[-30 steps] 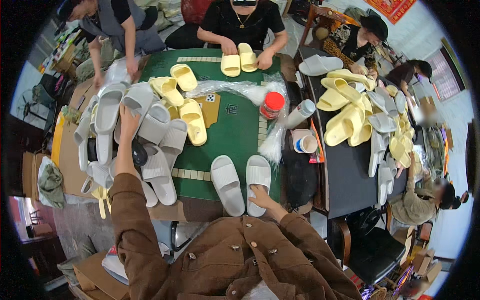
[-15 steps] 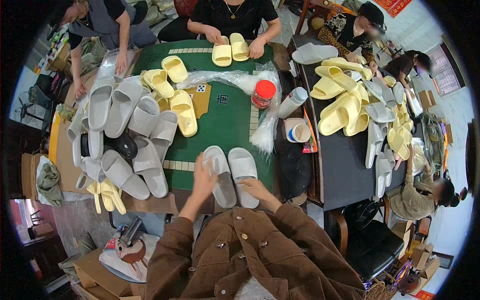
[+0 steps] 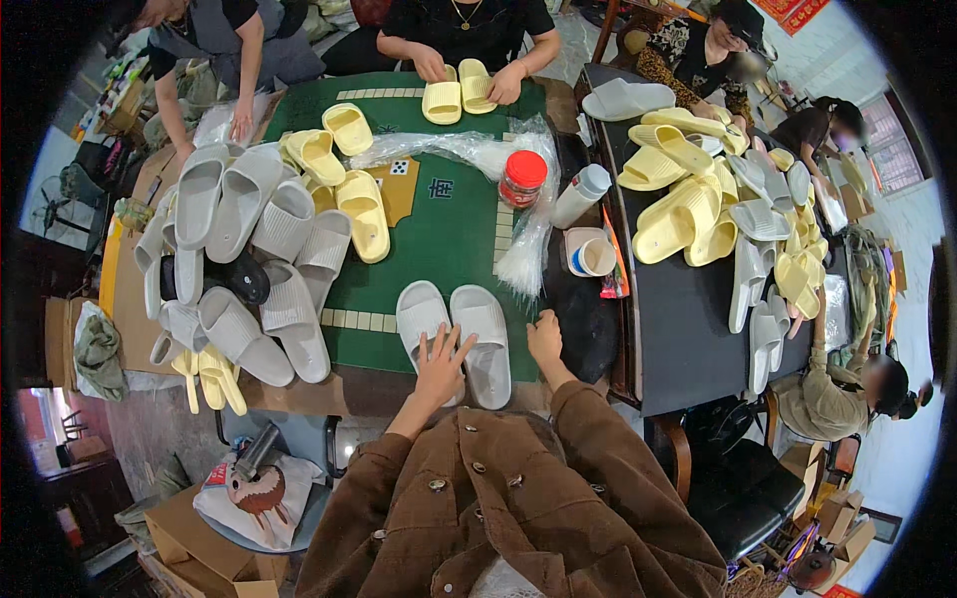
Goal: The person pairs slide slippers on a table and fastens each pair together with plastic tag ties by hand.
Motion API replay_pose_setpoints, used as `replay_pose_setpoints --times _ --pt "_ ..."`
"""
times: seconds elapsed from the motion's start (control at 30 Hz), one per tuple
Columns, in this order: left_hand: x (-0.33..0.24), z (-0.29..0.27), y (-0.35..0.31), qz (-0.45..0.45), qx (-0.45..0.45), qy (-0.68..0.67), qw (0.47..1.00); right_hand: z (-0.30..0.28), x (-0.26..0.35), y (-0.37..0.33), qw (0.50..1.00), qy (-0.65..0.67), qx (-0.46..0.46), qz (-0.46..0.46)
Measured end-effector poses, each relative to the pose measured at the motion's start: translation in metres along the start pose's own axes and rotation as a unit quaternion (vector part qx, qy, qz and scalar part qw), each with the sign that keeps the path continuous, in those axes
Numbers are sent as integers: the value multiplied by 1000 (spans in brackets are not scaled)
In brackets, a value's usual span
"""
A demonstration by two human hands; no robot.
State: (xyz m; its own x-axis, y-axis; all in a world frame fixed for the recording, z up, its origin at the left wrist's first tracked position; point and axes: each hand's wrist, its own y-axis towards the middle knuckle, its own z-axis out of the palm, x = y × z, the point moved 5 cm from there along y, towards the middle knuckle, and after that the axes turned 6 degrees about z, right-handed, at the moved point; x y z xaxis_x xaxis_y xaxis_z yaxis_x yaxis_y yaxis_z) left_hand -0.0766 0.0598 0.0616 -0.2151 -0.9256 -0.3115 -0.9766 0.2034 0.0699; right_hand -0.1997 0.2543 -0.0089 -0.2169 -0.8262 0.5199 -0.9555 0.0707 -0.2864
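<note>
Two grey ribbed slippers lie side by side at the near edge of the green table, the left slipper (image 3: 422, 311) and the right slipper (image 3: 480, 319). Fingers spread, my left hand (image 3: 440, 371) rests over the lower part of the left slipper and reaches the inner edge of the right one. To the right of the pair is my right hand (image 3: 545, 339), its fingers curled closed. Just beyond it lie the loose ends of a bundle of thin clear plastic strips (image 3: 522, 271). Whether a strip is between those fingers is too small to tell.
Grey slippers (image 3: 239, 334) are heaped on the left, beside several yellow slippers (image 3: 363, 219). A red-lidded jar (image 3: 521, 179), a white bottle (image 3: 581, 195) and a cup (image 3: 595, 257) stand on the right. Opposite, a person handles a yellow pair (image 3: 442, 102). More slippers cover the dark side table (image 3: 688, 369).
My right hand has left the right slipper and moved right, toward the plastic strips. My left hand has shifted rightward across the left slipper. The pair has moved slightly left.
</note>
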Motion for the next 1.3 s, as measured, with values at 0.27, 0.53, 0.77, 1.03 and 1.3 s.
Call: replay_pose_setpoints --times 0.27,0.53,0.77,1.03,1.3 --pt "0 4 3 8 26 -9 1000 4 3 19 983 -171 60 10" --pt "2 5 0 3 47 -31 998 0 10 16 967 -239 83 -23" --pt "2 6 -2 -1 36 -38 999 -6 0 15 976 -155 126 88" --pt "3 7 -2 -5 36 -31 999 -3 -29 -9 958 176 200 110" --pt "0 4 2 11 13 -19 1000 -5 -57 -55 907 132 368 154"
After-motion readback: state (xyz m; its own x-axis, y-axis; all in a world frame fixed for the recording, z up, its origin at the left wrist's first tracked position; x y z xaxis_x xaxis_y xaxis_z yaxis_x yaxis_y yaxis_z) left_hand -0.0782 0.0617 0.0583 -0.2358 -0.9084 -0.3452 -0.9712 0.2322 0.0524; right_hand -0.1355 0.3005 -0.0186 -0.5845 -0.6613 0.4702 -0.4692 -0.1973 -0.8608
